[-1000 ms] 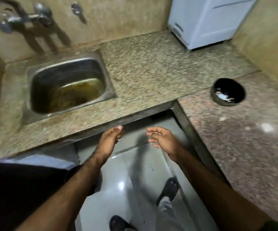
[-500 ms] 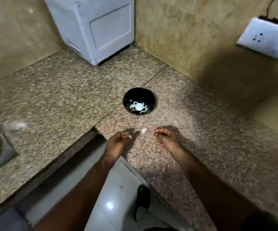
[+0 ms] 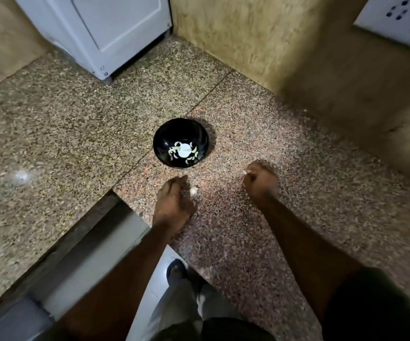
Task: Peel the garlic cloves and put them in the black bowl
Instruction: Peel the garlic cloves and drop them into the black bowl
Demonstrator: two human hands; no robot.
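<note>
Garlic cloves (image 3: 183, 153), pale and mixed with curled bits of skin, lie in the bottom of the black bowl (image 3: 164, 139), which stands on the speckled stone counter (image 3: 260, 230) near the inner corner; one more clove (image 3: 193, 191) lies on the counter just beside the fingers of the left hand (image 3: 173, 203), which rests palm down, though blur hides whether its fingers touch or pinch it; the right hand (image 3: 260, 182) is curled into a loose fist on the counter, well apart from the left, with a small pale piece (image 3: 245, 172) showing at its fingertips, seemingly pinched; a white appliance (image 3: 105, 30) stands behind the bowl against the wall; a switch plate (image 3: 395, 18) sits on the right-hand wall.
</note>
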